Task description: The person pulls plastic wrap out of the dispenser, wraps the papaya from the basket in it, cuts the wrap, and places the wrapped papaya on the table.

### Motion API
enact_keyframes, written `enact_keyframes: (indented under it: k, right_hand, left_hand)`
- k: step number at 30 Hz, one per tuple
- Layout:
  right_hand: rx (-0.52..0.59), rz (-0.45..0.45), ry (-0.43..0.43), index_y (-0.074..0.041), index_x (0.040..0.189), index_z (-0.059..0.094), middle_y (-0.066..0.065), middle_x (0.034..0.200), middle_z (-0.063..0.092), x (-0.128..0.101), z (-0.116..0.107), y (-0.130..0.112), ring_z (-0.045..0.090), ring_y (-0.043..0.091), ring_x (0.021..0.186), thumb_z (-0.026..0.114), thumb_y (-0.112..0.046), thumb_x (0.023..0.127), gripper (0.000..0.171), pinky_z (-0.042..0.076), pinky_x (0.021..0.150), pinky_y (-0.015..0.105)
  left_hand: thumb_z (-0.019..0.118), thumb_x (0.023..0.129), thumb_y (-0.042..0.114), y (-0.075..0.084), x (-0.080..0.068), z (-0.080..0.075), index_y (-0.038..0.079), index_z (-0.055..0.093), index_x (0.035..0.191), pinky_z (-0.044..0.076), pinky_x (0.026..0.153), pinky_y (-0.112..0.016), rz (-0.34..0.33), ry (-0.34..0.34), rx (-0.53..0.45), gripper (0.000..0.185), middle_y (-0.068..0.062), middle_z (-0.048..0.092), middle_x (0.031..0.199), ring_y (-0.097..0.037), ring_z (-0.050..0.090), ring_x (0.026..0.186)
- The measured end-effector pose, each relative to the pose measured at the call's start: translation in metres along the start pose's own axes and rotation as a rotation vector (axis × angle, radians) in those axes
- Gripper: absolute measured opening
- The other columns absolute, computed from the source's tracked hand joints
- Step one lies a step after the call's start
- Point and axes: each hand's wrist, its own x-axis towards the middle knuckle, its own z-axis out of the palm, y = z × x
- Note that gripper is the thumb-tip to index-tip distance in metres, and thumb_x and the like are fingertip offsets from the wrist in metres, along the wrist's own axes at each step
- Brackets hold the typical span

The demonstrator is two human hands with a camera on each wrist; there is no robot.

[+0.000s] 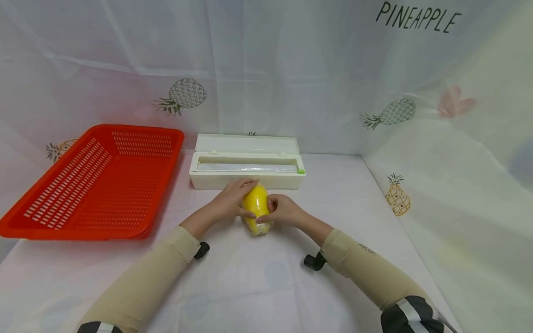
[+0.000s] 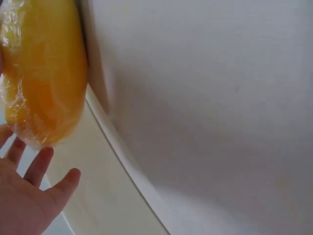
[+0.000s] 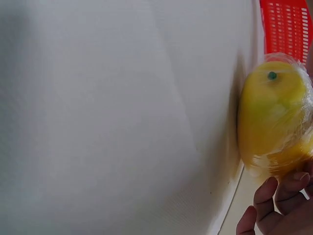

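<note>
A yellow fruit (image 1: 256, 206) wrapped in clear film lies on the white table, just in front of a cream cling-film dispenser box (image 1: 283, 180) whose lid stands open. My left hand (image 1: 231, 201) rests against the fruit's left side, with straight fingers laid over its far end. In the left wrist view those fingers (image 2: 46, 161) are spread and straight beside the fruit (image 2: 44, 73). My right hand (image 1: 283, 210) holds the fruit's right side with curled fingers. The right wrist view shows the curled fingers (image 3: 281, 196) under the fruit (image 3: 274, 112), film crinkled around it.
A red slotted basket (image 1: 137, 129) sits at the left, tilted up on its far side, and also shows in the right wrist view (image 3: 288, 29). Pineapple-print cloth walls close in the back and right. The white table (image 1: 250, 277) stretches toward me.
</note>
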Motion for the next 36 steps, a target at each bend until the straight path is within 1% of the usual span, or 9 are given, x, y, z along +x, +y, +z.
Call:
enact_keyframes:
  k: [2, 6, 13, 18, 22, 25, 28, 32, 36]
  right_hand:
    - [0.0, -0.016, -0.01, -0.01, 0.074, 0.047, 0.001, 0.068, 0.045, 0.001, 0.0, 0.0, 0.047, 0.017, 0.068, 0.087, -0.034, 0.073, 0.046, 0.035, 0.057, 0.026]
    - [0.014, -0.048, -0.015, -0.01, 0.075, 0.047, 0.001, 0.068, 0.045, 0.002, 0.0, 0.0, 0.046, 0.016, 0.068, 0.086, -0.031, 0.074, 0.045, 0.035, 0.057, 0.026]
    - [0.034, -0.078, 0.042, -0.009, 0.082, 0.049, 0.004, 0.074, 0.046, 0.001, 0.001, 0.0, 0.047, 0.018, 0.072, 0.085, -0.027, 0.076, 0.041, 0.037, 0.059, 0.026]
    - [0.079, -0.044, 0.103, -0.009, 0.094, 0.052, 0.006, 0.084, 0.05, 0.001, 0.004, 0.003, 0.048, 0.02, 0.08, 0.086, -0.024, 0.075, 0.042, 0.042, 0.064, 0.026]
    - [0.08, -0.008, 0.18, -0.008, 0.11, 0.056, 0.005, 0.1, 0.057, -0.002, 0.005, 0.002, 0.052, 0.022, 0.091, 0.086, -0.025, 0.074, 0.05, 0.048, 0.074, 0.03]
    - [0.084, 0.053, 0.215, -0.01, 0.123, 0.058, 0.005, 0.115, 0.06, -0.004, 0.004, 0.001, 0.055, 0.024, 0.1, 0.083, -0.028, 0.077, 0.055, 0.051, 0.082, 0.035]
    - [0.108, 0.116, 0.204, -0.012, 0.134, 0.055, 0.008, 0.125, 0.059, -0.005, 0.0, 0.004, 0.056, 0.026, 0.108, 0.08, -0.032, 0.081, 0.062, 0.051, 0.088, 0.038]
    - [0.145, 0.126, 0.168, -0.009, 0.139, 0.053, 0.011, 0.132, 0.057, -0.004, -0.006, 0.008, 0.059, 0.028, 0.107, 0.078, -0.032, 0.083, 0.065, 0.053, 0.086, 0.036]
    - [0.194, 0.107, 0.171, -0.007, 0.137, 0.056, 0.009, 0.129, 0.06, -0.004, -0.007, 0.01, 0.061, 0.026, 0.101, 0.077, -0.028, 0.085, 0.06, 0.054, 0.079, 0.032]
  left_hand:
    - [0.084, 0.076, 0.032, 0.0, 0.0, -0.001, 0.011, 0.036, 0.151, 0.027, 0.111, -0.051, 0.009, -0.007, 0.007, 0.091, -0.01, 0.033, 0.151, -0.036, 0.027, 0.135]
    - [0.084, 0.077, 0.033, -0.001, -0.002, -0.001, 0.014, 0.041, 0.149, 0.028, 0.11, -0.051, -0.018, -0.003, 0.022, 0.086, -0.009, 0.035, 0.147, -0.036, 0.026, 0.134]
    - [0.082, 0.078, 0.04, 0.0, -0.011, 0.006, 0.013, 0.041, 0.148, 0.027, 0.11, -0.056, -0.132, 0.072, 0.023, 0.085, -0.013, 0.032, 0.149, -0.041, 0.026, 0.134]
    - [0.08, 0.08, 0.04, 0.004, -0.02, 0.012, 0.01, 0.036, 0.151, 0.036, 0.106, -0.052, -0.204, 0.116, -0.043, 0.089, -0.018, 0.028, 0.149, -0.039, 0.039, 0.128]
    - [0.079, 0.083, 0.035, 0.008, -0.027, 0.015, 0.006, 0.035, 0.151, 0.044, 0.1, -0.049, -0.266, 0.159, -0.097, 0.086, -0.02, 0.028, 0.145, -0.039, 0.049, 0.118]
    - [0.072, 0.089, 0.031, 0.01, -0.032, 0.015, 0.003, 0.04, 0.147, 0.046, 0.096, -0.045, -0.314, 0.215, -0.128, 0.072, -0.017, 0.036, 0.136, -0.034, 0.052, 0.11]
    - [0.066, 0.094, 0.024, 0.011, -0.037, 0.011, 0.002, 0.05, 0.14, 0.047, 0.086, -0.038, -0.324, 0.285, -0.15, 0.053, -0.014, 0.045, 0.118, -0.028, 0.053, 0.099]
    - [0.066, 0.094, 0.014, 0.008, -0.038, 0.006, 0.001, 0.062, 0.128, 0.039, 0.068, -0.033, -0.343, 0.345, -0.194, 0.036, -0.011, 0.05, 0.094, -0.024, 0.046, 0.08]
    - [0.069, 0.092, 0.012, 0.005, -0.035, 0.003, 0.004, 0.068, 0.12, 0.037, 0.066, -0.033, -0.409, 0.36, -0.27, 0.029, -0.009, 0.054, 0.089, -0.024, 0.044, 0.078]
